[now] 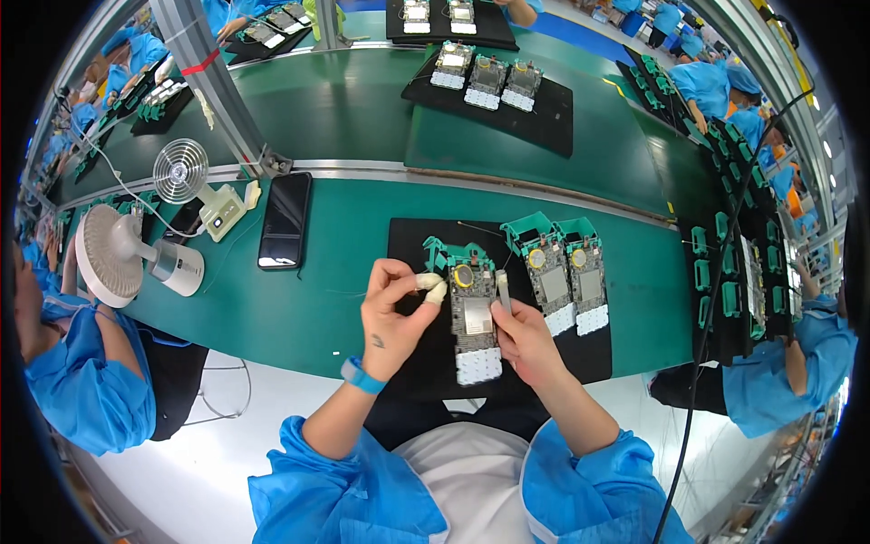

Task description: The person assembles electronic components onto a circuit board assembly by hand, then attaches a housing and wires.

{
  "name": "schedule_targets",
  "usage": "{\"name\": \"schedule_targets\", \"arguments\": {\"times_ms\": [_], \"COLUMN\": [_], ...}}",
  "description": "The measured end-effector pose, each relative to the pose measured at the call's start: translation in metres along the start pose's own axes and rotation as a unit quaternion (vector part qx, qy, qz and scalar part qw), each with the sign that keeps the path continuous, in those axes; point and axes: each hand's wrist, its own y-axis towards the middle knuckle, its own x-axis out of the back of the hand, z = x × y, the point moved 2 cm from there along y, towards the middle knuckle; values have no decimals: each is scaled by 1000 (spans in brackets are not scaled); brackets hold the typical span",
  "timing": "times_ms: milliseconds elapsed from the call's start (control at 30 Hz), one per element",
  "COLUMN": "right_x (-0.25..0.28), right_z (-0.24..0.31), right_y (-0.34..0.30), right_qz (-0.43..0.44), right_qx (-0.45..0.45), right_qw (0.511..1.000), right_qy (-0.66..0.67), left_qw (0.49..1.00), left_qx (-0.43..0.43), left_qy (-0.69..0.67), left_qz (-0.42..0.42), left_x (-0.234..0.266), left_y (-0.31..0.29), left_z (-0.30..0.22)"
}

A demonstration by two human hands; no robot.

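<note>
With left hand [391, 306] we're holding cotted fingertips together, cannot tell whether pinching, beside circuit board [476, 315] lying on black mat [419, 355]; with right hand [528, 343] pinching slim grey tool [503, 288]; similar boards [551, 276] lying farther right.

Counts: circuit boards [477, 344] on the near black mat [584, 360], 3; each with 1 round yellow disc [463, 276], 1 green plastic bracket [453, 253] and 1 white end strip [478, 367], so 3 of each. Boards on the next mat beyond the rail [487, 83], 3; on the upper-centre mat [416, 14], 2. Wearer's hands: 2, left hand [394, 313] and right hand [530, 343]. Pale fingertip covers [428, 281] on the left, 2. Blue wristband [362, 375], 1. Fans: 2, one round desk fan [109, 256], one small caged fan [180, 170]. Smartphone [285, 220] lying fully exposed, 1. Co-workers close at the flanks: 1 left [91, 385], 1 right [788, 372]; those farther off too small to count
</note>
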Motion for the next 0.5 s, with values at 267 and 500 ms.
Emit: {"name": "schedule_targets", "arguments": {"times_ms": [267, 500], "right_x": [-7, -16], "right_z": [3, 11], "right_y": [3, 18], "right_qz": [-167, -31], "right_qx": [352, 491], "right_qw": [799, 661], "right_qy": [-459, -567], "left_qw": [973, 954], "left_qx": [-51, -99], "left_qy": [181, 209], "left_qz": [133, 192], "left_x": [5, 3], "left_y": [-6, 8], "left_z": [-7, -13]}}
